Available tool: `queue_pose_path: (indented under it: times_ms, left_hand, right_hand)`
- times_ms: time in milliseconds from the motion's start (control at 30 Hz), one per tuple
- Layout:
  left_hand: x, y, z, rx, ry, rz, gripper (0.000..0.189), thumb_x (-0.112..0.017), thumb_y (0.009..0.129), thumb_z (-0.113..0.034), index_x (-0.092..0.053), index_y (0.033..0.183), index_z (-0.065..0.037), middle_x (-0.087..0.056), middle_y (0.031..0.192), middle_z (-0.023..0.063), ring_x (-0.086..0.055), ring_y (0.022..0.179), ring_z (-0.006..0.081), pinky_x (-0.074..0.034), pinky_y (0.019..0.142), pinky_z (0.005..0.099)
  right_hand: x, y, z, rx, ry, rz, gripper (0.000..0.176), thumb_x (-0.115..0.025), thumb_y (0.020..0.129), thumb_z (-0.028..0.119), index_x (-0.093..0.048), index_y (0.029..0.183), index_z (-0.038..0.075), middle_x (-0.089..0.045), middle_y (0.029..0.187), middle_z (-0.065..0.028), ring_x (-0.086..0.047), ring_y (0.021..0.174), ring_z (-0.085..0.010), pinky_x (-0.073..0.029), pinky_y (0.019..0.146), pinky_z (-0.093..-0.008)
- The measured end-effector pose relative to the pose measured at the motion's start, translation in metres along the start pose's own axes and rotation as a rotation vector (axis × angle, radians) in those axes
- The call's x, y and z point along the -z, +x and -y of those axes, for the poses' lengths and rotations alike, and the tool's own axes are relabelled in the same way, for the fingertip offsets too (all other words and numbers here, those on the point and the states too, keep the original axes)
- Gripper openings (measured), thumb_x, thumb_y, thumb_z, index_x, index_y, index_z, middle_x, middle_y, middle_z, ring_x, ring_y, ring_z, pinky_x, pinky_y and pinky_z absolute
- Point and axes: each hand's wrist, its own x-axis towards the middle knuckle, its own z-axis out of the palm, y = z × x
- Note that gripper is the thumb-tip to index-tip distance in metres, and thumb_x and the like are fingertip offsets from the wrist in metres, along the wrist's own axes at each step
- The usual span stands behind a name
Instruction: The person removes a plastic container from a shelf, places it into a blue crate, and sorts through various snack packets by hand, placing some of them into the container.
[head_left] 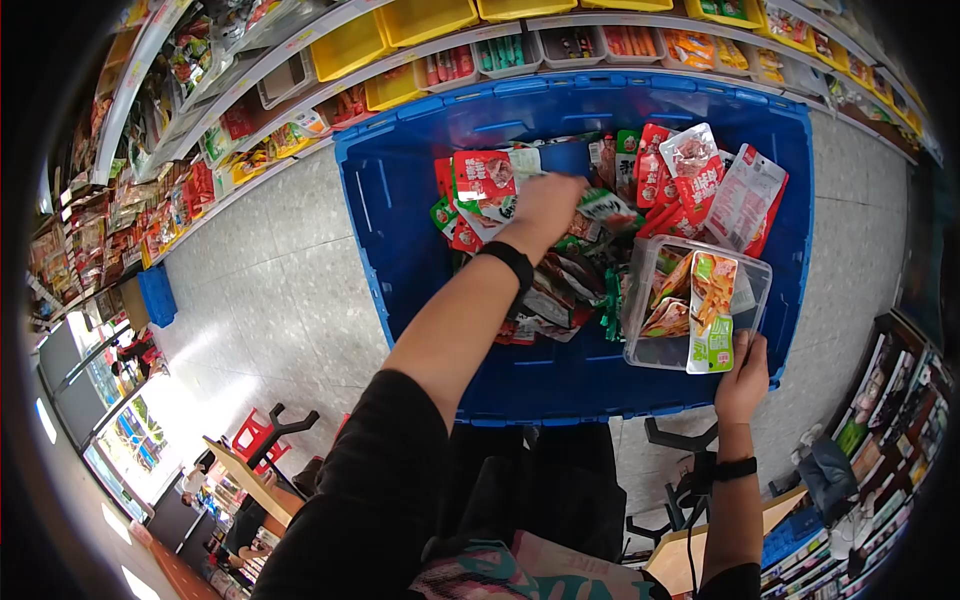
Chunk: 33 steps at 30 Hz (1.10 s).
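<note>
My left hand (550,205) reaches into a large blue plastic crate (415,320), over a pile of snack packets. Its fingers are closed on a green and white snack packet (605,210), slightly blurred. Beside that wrist lies a red and white packet (487,175). My right hand (742,378) grips the near right corner of a clear plastic box (655,350), which sits tilted over the crate's right side. Inside the box, an orange and green packet (713,310) stands out among several others. Red packets (690,165) and a silver-backed packet (748,195) lie just beyond it.
Shelves with yellow bins (430,20) and packaged snacks run along the far side and curve down the left. Grey tiled floor (270,250) surrounds the crate. A red stool (258,440) stands at lower left, and a stocked rack (880,430) at right.
</note>
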Motion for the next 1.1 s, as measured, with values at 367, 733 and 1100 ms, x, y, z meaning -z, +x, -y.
queue_pose_path:
  times_ms: [367,733,1100]
  left_hand:
    - [0.037,-0.037,0.034,0.223,-0.019,-0.579,0.043,-0.067,0.086,-0.013,-0.059,0.128,-0.007,-0.058,0.132,0.0206,-0.053,0.125,0.0405,-0.046,0.100,0.0501]
    - [-0.032,-0.077,-0.021,-0.411,0.119,0.129,0.052,-0.072,0.078,-0.015,-0.062,0.129,-0.009,-0.059,0.133,0.0146,-0.047,0.135,0.0334,-0.038,0.112,0.0496]
    - [0.055,-0.071,0.013,0.160,-0.174,0.126,0.016,-0.071,0.087,-0.023,-0.069,0.097,-0.012,-0.070,0.088,0.0142,-0.069,0.089,0.0349,-0.053,0.071,0.0461]
  right_hand:
    - [0.001,0.000,-0.002,0.008,-0.008,0.013,0.026,-0.047,0.106,0.027,-0.061,0.108,0.005,-0.073,0.091,-0.0160,-0.070,0.080,-0.0365,-0.052,0.068,-0.0440]
    - [0.001,0.000,-0.001,0.001,-0.015,0.030,0.028,-0.047,0.106,0.028,-0.061,0.106,0.004,-0.071,0.091,-0.0177,-0.069,0.080,-0.0379,-0.052,0.067,-0.0445]
    - [0.000,0.001,0.001,0.027,0.007,-0.003,0.028,-0.047,0.107,0.028,-0.061,0.104,0.005,-0.071,0.089,-0.0171,-0.068,0.078,-0.0379,-0.051,0.066,-0.0447]
